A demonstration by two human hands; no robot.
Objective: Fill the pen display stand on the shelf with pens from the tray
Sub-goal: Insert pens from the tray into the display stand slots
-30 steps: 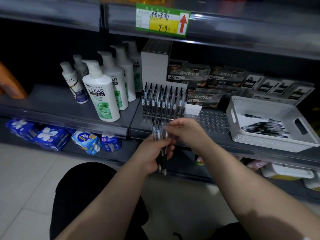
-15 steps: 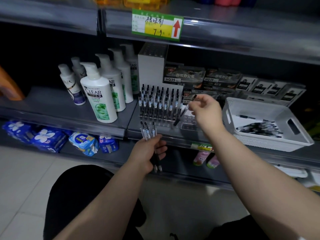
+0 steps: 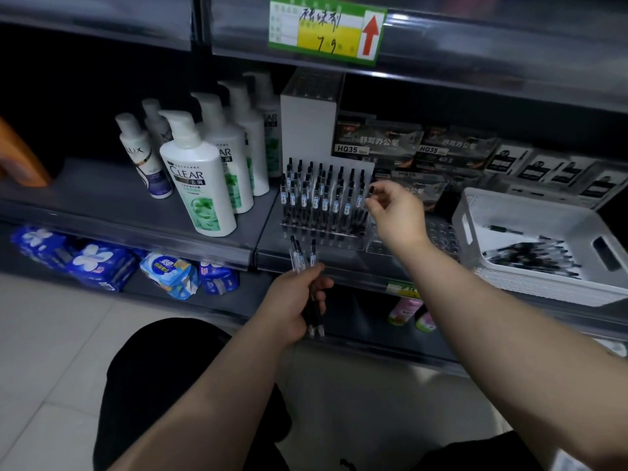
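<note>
A clear pen display stand (image 3: 441,232) sits on the middle shelf; several black-capped pens (image 3: 319,195) stand upright in its left part, and the right holes are bare. My right hand (image 3: 396,212) pinches one pen (image 3: 371,191) by its top at the right edge of the standing pens. Below the shelf edge my left hand (image 3: 292,304) grips a small bunch of pens (image 3: 302,256), caps up. A white plastic tray (image 3: 516,212) on the right of the shelf holds several more pens (image 3: 533,256).
White shampoo bottles (image 3: 197,185) stand left of the stand. A white box (image 3: 309,117) and dark pen cartons (image 3: 380,141) sit behind it. A green price tag (image 3: 326,28) hangs on the upper shelf. Blue packets (image 3: 102,263) lie on the lower shelf.
My right hand took one pen from the bunch in my left hand and carried it up to the stand, where the pen now stands upright. My left hand stayed low.
</note>
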